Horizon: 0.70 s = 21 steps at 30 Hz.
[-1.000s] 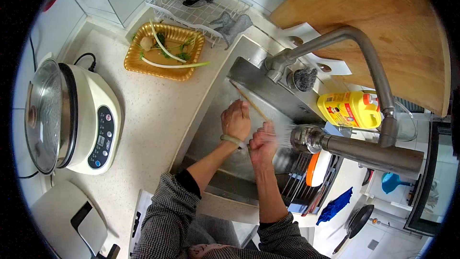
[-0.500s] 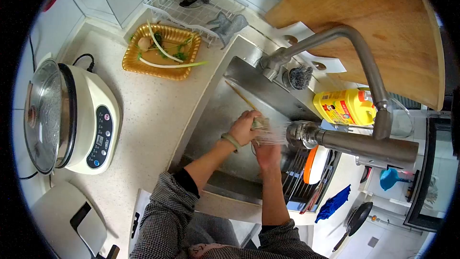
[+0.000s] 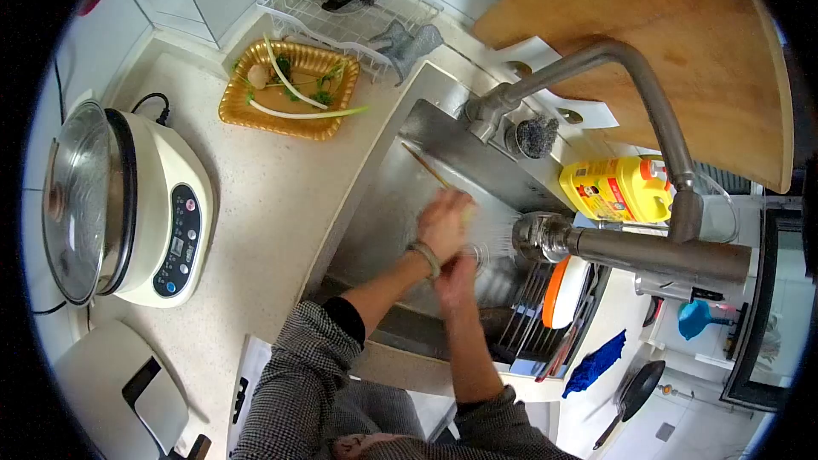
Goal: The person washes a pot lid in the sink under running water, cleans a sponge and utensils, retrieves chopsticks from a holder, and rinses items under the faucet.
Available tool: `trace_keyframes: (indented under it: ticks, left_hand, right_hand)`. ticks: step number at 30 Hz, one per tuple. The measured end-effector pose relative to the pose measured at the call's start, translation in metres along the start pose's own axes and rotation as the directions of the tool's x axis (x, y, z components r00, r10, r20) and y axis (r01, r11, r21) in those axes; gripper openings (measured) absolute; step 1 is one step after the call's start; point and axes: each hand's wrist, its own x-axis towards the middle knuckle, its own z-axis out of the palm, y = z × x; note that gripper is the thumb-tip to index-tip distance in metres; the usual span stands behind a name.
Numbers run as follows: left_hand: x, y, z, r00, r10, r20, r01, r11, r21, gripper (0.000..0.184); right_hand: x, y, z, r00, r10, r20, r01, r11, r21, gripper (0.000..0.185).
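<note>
Over the steel sink (image 3: 366, 243), my left hand (image 3: 445, 226) is curled and blurred by motion. A small pale yellow-green piece shows at its fingertips, too smeared to name. A thin brown wooden stick (image 3: 423, 163) slants from the sink's far side to the left hand; whether the hand grips it, I cannot tell. My right hand (image 3: 457, 279) is just below, close against the left wrist, its fingers hidden or blurred. Water sprays from the faucet head (image 3: 541, 238) toward both hands. A bracelet (image 3: 426, 257) circles the left wrist.
A golden tray (image 3: 290, 119) with scallions stands on the counter behind the sink. At left is a cream electric cooker (image 3: 166, 213) with a glass lid. The faucet arm (image 3: 665, 132), a yellow bottle (image 3: 609, 187) and a dish rack (image 3: 520, 311) crowd the right side.
Both hands have moved slightly left, out of the thickest spray. The right hand has dropped toward me, below the left wrist. The pale piece shows less than before.
</note>
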Motion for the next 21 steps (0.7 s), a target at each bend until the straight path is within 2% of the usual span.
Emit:
trace_keyframes:
  ticks: [1,3,4,5,6,7,8,9,10,11,12,14,15,16,17,18,19,21]
  left_hand:
    - [0.005,-0.011,0.006,1.0,-0.001,0.0,0.001,1.0,-0.002,0.051]
    - [0.014,-0.038,0.022,0.94,0.298,-0.164,-0.283,0.953,0.109,0.056]
    - [-0.002,-0.026,0.033,0.904,0.395,-0.162,-0.38,0.918,0.115,0.053]
    - [-0.007,-0.016,0.054,0.903,0.397,-0.163,-0.381,0.916,0.122,0.053]
    - [-0.008,-0.01,0.081,0.817,0.365,-0.446,-0.277,0.927,0.251,0.053]
    - [0.007,-0.021,0.075,0.929,0.194,-0.314,-0.12,0.963,0.24,0.055]
    - [0.022,-0.032,0.069,0.988,-0.001,-0.152,0.046,0.956,0.29,0.057]
    - [0.036,-0.043,0.063,0.983,-0.184,0.009,0.167,0.908,0.385,0.058]
    - [0.031,-0.047,0.036,0.98,-0.011,-0.198,0.056,0.972,0.226,0.059]
    - [0.025,-0.046,0.026,0.9,0.118,-0.419,-0.09,0.992,0.086,0.061]
    - [0.013,-0.042,0.032,0.907,0.112,-0.406,-0.087,0.993,0.081,0.061]
    - [0.003,-0.034,0.03,0.948,0.226,-0.224,-0.277,0.932,-0.233,0.06]
    - [-0.007,-0.028,0.034,0.948,0.232,-0.217,-0.28,0.934,-0.224,0.06]
    - [-0.014,-0.02,0.041,0.926,0.33,-0.186,-0.324,0.944,0.063,0.058]
    - [-0.016,-0.014,0.045,0.899,0.417,-0.131,-0.355,0.871,0.341,0.056]
    - [-0.014,-0.01,0.044,0.921,0.356,-0.156,-0.29,0.896,0.335,0.055]
    - [-0.013,-0.011,0.04,0.918,0.366,-0.156,-0.298,0.893,0.338,0.055]
    - [-0.015,-0.018,0.023,0.96,0.127,-0.25,-0.033,0.937,0.349,0.051]
  right_hand:
    - [0.002,0.002,-0.002,1.0,0.001,-0.001,-0.001,1.0,-0.002,0.039]
    - [0.011,0.01,-0.007,1.0,-0.016,0.021,0.014,0.996,0.088,0.037]
    - [0.022,0.0,-0.009,0.952,-0.132,0.277,0.146,0.989,-0.029,0.04]
    - [0.032,-0.003,-0.014,0.95,-0.134,0.283,0.146,0.989,-0.024,0.04]
    - [0.04,-0.004,-0.022,0.949,-0.114,0.294,0.085,0.99,0.109,0.042]
    - [0.045,-0.005,-0.027,0.946,-0.094,0.309,0.02,0.971,0.237,0.044]
    - [0.053,-0.008,-0.031,0.94,-0.073,0.335,-0.051,0.936,0.349,0.046]
    - [0.043,-0.003,-0.025,0.939,-0.072,0.337,-0.05,0.938,0.342,0.046]
    - [0.018,0.009,-0.018,0.982,-0.024,0.189,0.002,0.993,0.115,0.044]
    - [0.001,0.014,-0.016,1.0,-0.007,0.026,0.011,0.992,-0.127,0.043]
    - [-0.004,0.015,-0.022,1.0,-0.007,0.01,0.008,0.992,-0.124,0.043]
    - [0.014,0.014,-0.017,0.989,0.129,-0.075,-0.121,0.988,0.096,0.043]
    - [0.013,0.009,-0.012,0.99,0.126,-0.071,-0.118,0.987,0.107,0.043]
    - [0.013,-0.004,-0.008,0.99,0.134,0.051,-0.14,0.98,0.141,0.042]
    - [0.013,-0.018,-0.005,0.976,0.134,0.173,-0.163,0.972,0.169,0.042]
    - [0.012,-0.029,-0.002,0.948,0.13,0.291,-0.19,0.963,0.189,0.042]
    - [0.01,-0.036,-0.002,0.947,0.121,0.296,-0.183,0.965,0.189,0.042]
    - [0.007,-0.042,-0.017,0.969,0.154,0.195,-0.195,0.957,0.215,0.042]
